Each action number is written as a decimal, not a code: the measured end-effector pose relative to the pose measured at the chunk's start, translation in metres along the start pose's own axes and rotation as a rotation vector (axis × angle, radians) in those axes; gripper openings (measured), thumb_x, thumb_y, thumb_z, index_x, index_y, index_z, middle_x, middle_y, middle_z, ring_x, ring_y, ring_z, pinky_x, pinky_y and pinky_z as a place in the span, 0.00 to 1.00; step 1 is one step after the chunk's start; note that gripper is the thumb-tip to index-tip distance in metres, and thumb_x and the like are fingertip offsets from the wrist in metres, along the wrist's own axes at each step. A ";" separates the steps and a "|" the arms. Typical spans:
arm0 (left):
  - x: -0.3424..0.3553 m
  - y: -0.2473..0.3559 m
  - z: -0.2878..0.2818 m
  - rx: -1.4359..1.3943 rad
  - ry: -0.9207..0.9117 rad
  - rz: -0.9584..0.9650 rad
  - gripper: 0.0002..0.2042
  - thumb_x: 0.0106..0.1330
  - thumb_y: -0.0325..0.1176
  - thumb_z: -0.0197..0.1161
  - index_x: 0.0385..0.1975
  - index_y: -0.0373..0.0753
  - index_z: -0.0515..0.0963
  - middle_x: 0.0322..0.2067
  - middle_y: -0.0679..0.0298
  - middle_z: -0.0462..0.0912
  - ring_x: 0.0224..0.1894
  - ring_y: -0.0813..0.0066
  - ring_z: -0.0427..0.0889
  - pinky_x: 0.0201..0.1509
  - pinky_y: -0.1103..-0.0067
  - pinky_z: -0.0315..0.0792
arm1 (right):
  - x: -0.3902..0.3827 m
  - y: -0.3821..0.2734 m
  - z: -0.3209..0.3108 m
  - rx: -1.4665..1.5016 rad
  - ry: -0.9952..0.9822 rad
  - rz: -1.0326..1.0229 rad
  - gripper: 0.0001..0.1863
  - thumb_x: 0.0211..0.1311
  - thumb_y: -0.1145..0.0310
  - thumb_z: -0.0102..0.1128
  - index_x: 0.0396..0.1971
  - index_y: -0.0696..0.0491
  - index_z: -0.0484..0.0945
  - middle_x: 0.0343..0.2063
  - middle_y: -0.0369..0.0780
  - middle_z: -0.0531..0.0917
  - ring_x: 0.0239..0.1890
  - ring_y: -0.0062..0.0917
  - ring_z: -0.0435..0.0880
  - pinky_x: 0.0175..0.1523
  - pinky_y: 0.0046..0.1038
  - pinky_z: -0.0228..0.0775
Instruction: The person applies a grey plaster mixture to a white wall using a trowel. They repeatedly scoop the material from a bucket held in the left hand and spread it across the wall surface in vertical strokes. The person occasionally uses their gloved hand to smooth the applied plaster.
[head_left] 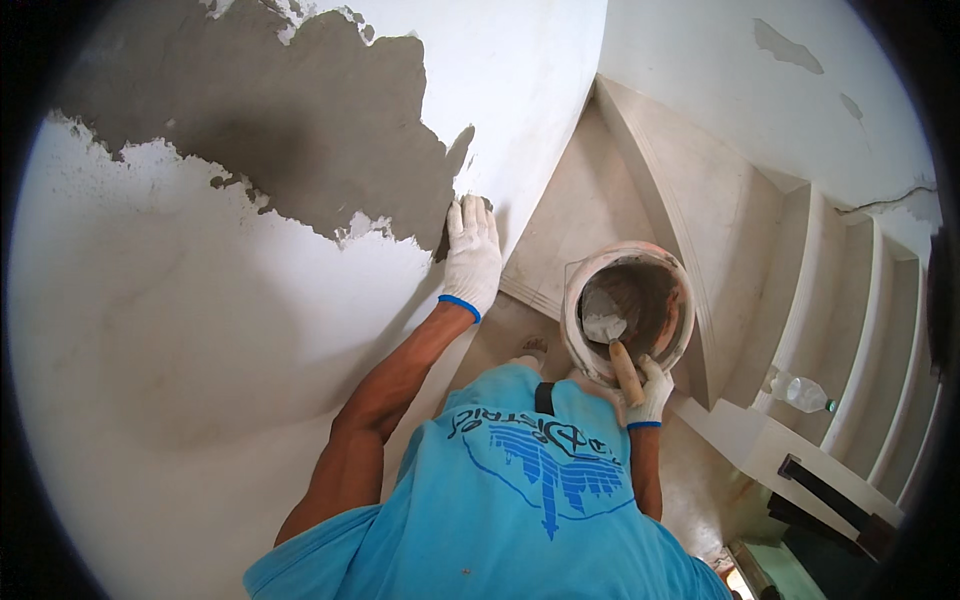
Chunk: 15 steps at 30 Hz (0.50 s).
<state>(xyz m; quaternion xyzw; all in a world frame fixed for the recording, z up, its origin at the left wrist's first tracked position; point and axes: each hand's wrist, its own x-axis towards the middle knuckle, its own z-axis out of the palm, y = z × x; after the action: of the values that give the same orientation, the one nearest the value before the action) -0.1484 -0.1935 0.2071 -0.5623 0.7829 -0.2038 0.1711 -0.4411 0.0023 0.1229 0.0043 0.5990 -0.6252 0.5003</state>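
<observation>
My left hand [472, 255], in a white knit glove with a blue cuff, lies flat with its fingers stretched out. It touches the wall at the right end of a grey wet mortar patch [330, 120]. A round, mortar-stained bucket [578, 330] is tilted in front of my waist. My right hand [652, 392], gloved the same way, is closed on the bucket's near rim. Against that hand rests the wooden handle of a trowel [626, 372]; its blade, with pale mortar on it, reaches into the bucket. The fingers of the right hand are partly hidden.
Pale steps [790, 290] curve up on the right. A clear plastic bottle [800, 392] lies on one of them. At the lower right is a dark bar-shaped object [830, 500]. The white wall on the upper right has peeled spots [788, 47] and a crack.
</observation>
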 end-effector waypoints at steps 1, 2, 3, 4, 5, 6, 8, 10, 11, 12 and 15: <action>0.001 0.002 -0.001 -0.070 0.000 0.031 0.31 0.69 0.41 0.58 0.70 0.29 0.68 0.72 0.45 0.64 0.78 0.48 0.54 0.79 0.50 0.48 | 0.001 0.000 -0.001 -0.021 0.000 0.002 0.14 0.63 0.77 0.61 0.48 0.61 0.78 0.38 0.40 0.84 0.34 0.26 0.86 0.38 0.29 0.82; 0.002 0.003 -0.003 -0.141 0.001 0.061 0.32 0.68 0.43 0.60 0.69 0.28 0.69 0.72 0.45 0.64 0.78 0.48 0.54 0.79 0.50 0.49 | 0.003 -0.001 -0.003 -0.041 0.001 0.005 0.14 0.63 0.77 0.60 0.49 0.61 0.78 0.38 0.40 0.84 0.34 0.26 0.86 0.38 0.29 0.82; -0.001 0.007 -0.006 -0.311 -0.078 0.084 0.33 0.69 0.45 0.60 0.69 0.28 0.69 0.71 0.45 0.65 0.77 0.48 0.56 0.78 0.51 0.51 | 0.006 -0.001 -0.005 -0.061 0.001 0.007 0.14 0.63 0.77 0.60 0.49 0.61 0.78 0.38 0.40 0.84 0.34 0.26 0.86 0.39 0.29 0.82; -0.011 0.012 -0.010 -0.480 -0.159 0.104 0.34 0.69 0.47 0.61 0.68 0.27 0.69 0.71 0.44 0.66 0.76 0.48 0.59 0.78 0.53 0.53 | 0.010 0.000 -0.008 -0.088 -0.002 0.012 0.14 0.63 0.77 0.60 0.49 0.61 0.78 0.38 0.40 0.84 0.35 0.26 0.86 0.39 0.29 0.82; -0.019 0.017 -0.013 -0.649 -0.238 0.132 0.36 0.69 0.49 0.62 0.68 0.26 0.69 0.70 0.43 0.67 0.75 0.47 0.61 0.77 0.54 0.55 | 0.014 0.000 -0.011 -0.112 0.003 0.015 0.14 0.63 0.77 0.60 0.49 0.61 0.78 0.39 0.40 0.84 0.35 0.26 0.86 0.39 0.29 0.83; -0.026 0.022 -0.004 -0.926 -0.320 0.064 0.36 0.71 0.51 0.61 0.68 0.26 0.69 0.69 0.44 0.68 0.73 0.49 0.64 0.77 0.56 0.56 | 0.016 0.001 -0.013 -0.135 0.007 0.018 0.14 0.63 0.78 0.60 0.49 0.62 0.78 0.39 0.40 0.85 0.35 0.26 0.87 0.39 0.29 0.83; -0.043 0.035 0.021 -1.480 -0.493 -0.080 0.36 0.75 0.56 0.57 0.68 0.26 0.69 0.68 0.46 0.71 0.70 0.52 0.69 0.76 0.62 0.60 | 0.010 -0.005 -0.005 -0.095 -0.004 0.003 0.14 0.63 0.78 0.60 0.48 0.62 0.78 0.39 0.41 0.85 0.34 0.27 0.87 0.38 0.30 0.83; -0.060 0.048 0.025 -1.726 -0.466 -0.161 0.37 0.77 0.58 0.56 0.67 0.24 0.70 0.65 0.46 0.76 0.69 0.58 0.73 0.75 0.69 0.62 | 0.000 -0.014 0.007 -0.078 -0.014 -0.003 0.13 0.63 0.79 0.60 0.47 0.62 0.79 0.38 0.42 0.85 0.33 0.27 0.87 0.37 0.30 0.83; -0.064 0.052 0.023 -1.850 -0.450 -0.204 0.38 0.77 0.59 0.55 0.67 0.23 0.71 0.63 0.46 0.78 0.68 0.61 0.75 0.74 0.73 0.64 | -0.006 -0.019 0.012 -0.081 -0.021 -0.001 0.12 0.63 0.79 0.60 0.47 0.62 0.79 0.38 0.42 0.85 0.32 0.27 0.87 0.36 0.30 0.83; -0.065 0.052 0.023 -1.989 -0.505 -0.179 0.37 0.78 0.58 0.55 0.66 0.23 0.71 0.63 0.47 0.79 0.68 0.63 0.74 0.74 0.73 0.64 | -0.009 -0.021 0.015 -0.085 -0.028 0.002 0.12 0.63 0.80 0.60 0.46 0.62 0.79 0.37 0.42 0.85 0.32 0.27 0.87 0.36 0.30 0.83; -0.067 0.050 0.011 -2.240 -0.590 -0.071 0.36 0.78 0.57 0.55 0.65 0.24 0.73 0.60 0.53 0.80 0.65 0.70 0.75 0.72 0.74 0.65 | -0.005 -0.010 0.003 -0.130 -0.012 0.013 0.10 0.63 0.80 0.60 0.45 0.63 0.79 0.35 0.42 0.85 0.30 0.27 0.87 0.35 0.29 0.83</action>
<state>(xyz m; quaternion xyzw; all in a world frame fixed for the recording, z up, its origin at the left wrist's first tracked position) -0.1627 -0.1171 0.1749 -0.4461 0.4382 0.7383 -0.2527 -0.4429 0.0005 0.1341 -0.0282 0.6352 -0.5816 0.5073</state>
